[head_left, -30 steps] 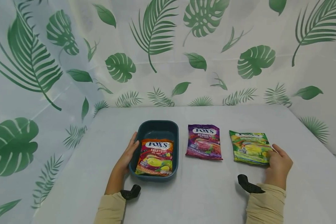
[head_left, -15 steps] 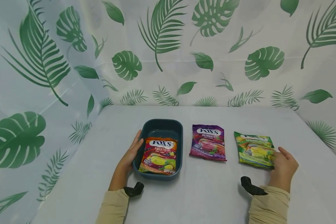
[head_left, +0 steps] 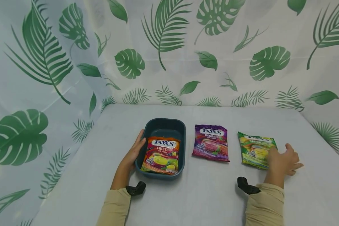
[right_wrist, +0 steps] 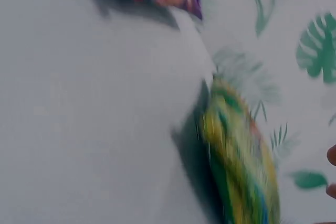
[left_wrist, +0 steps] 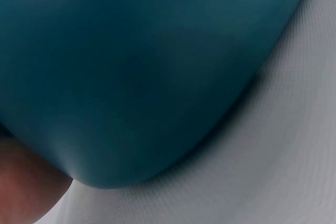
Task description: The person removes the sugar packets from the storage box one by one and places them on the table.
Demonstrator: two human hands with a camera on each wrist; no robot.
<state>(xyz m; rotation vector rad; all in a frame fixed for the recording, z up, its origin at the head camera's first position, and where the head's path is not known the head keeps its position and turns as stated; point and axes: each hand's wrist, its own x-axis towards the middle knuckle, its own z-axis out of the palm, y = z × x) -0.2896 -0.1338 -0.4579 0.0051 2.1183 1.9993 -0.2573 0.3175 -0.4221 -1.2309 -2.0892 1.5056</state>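
left hand (head_left: pixel 131 154): straight fingers against blue tub's (head_left: pixel 159 176) left wall | right hand (head_left: pixel 283 160): spread fingers at green packet (head_left: pixel 254 149), toward worktop's (head_left: pixel 206 191) right edge

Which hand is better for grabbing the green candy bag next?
Probably the right hand: it's close by the green candy bag, while the left hand rests against the blue box, farther away.

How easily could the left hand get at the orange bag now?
Probably yes: the wall of the box stands between the left hand and the orange bag, but the open top leaves a way in from above.
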